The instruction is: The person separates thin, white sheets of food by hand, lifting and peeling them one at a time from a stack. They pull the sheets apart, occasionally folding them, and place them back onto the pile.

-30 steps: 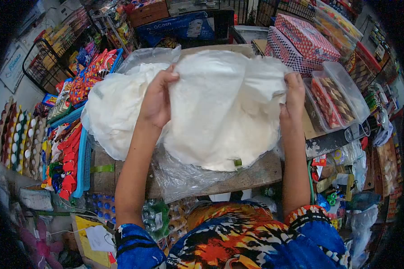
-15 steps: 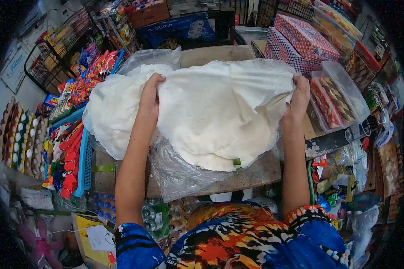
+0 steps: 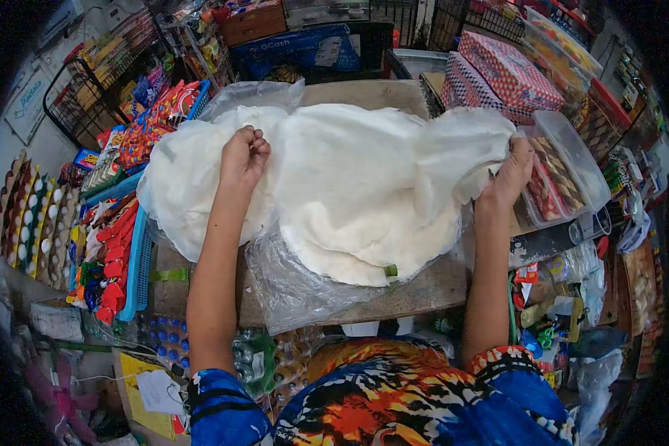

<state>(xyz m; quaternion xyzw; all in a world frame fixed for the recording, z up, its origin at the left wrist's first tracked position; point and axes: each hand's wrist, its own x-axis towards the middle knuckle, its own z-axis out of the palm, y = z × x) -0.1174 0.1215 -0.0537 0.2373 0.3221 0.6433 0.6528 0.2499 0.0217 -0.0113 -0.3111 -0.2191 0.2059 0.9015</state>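
Thin white round wrapper sheets, like spring roll wrappers, lie in two overlapping piles. My right hand [image 3: 511,165] is closed on the right edge of the top wrapper sheet [image 3: 464,141], which is lifted and folded there. Over the left pile of wrappers [image 3: 182,178] is my left hand [image 3: 245,157], its fingers curled and no sheet visible in them. The large right pile of wrappers [image 3: 357,193] rests on crumpled clear plastic [image 3: 282,286]. A small green strip [image 3: 391,270] shows at its near edge.
The piles sit on a worn wooden board [image 3: 424,293]. At right stand a clear container [image 3: 565,163] of sticks and checkered boxes [image 3: 509,70]. A blue basket [image 3: 140,260] with snack packets and egg trays [image 3: 33,223] are at left. Bottles [image 3: 253,360] stand below the board.
My left hand has let go of the sheet's left edge and curled up slightly left. My right hand has moved right, pulling the sheet's right edge with it.
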